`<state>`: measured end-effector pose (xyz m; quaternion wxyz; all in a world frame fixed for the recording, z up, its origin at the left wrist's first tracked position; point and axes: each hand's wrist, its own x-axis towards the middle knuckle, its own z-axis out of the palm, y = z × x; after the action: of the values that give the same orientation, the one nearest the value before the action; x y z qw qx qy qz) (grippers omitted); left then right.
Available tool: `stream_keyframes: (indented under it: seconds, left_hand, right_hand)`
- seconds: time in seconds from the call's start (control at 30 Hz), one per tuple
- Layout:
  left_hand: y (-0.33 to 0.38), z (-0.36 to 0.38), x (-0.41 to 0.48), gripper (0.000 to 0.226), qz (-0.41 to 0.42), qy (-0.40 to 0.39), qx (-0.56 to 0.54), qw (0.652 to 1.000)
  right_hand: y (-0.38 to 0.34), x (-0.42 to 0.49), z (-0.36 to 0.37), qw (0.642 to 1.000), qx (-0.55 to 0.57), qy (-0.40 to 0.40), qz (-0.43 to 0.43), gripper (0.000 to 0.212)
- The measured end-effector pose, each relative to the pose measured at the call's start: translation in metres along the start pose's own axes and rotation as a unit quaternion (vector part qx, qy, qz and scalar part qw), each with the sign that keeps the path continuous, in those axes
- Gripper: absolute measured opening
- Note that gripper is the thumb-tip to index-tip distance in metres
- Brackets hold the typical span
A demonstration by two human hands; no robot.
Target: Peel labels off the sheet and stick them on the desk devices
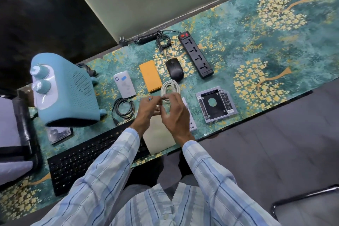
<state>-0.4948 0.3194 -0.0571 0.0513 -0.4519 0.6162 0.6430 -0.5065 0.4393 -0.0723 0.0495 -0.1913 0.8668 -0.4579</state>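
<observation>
My left hand (148,109) and my right hand (177,115) meet above the desk mat (256,60), just over the near end of a coiled white cable (169,87). A small blue label (150,98) sticks to a fingertip of my left hand. My right hand's fingers close around the near end of the white cable. A beige label sheet (158,135) lies flat under both wrists. The white power bank (124,86) carries a blue label (124,78) on its top.
Around the hands lie an orange case (150,76), black mouse (174,69), black power strip (196,55), drive caddy (215,103), coiled black cable (123,108), black keyboard (88,161), a blue fan heater (62,91) and a hard drive (58,134). A white hub (192,124) sits half hidden under my right hand.
</observation>
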Motion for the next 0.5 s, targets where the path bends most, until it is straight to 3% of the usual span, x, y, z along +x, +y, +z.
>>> stream_keyframes:
  seconds: [0.37,0.43,0.5]
  left_hand:
    - [0.015,0.096,-0.005,0.015,-0.019,-0.12,0.099,0.988]
    - [0.013,0.114,-0.007,0.021,0.025,-0.138,0.119,0.983]
    - [0.004,0.128,-0.003,0.025,0.15,-0.123,0.217,0.957]
  right_hand:
    - [0.063,-0.009,-0.072,0.98,0.065,0.129,0.139,0.004]
    - [0.075,-0.013,-0.085,0.968,0.079,0.165,0.174,0.003]
    - [0.087,-0.018,-0.099,0.957,0.074,0.19,0.207,0.001]
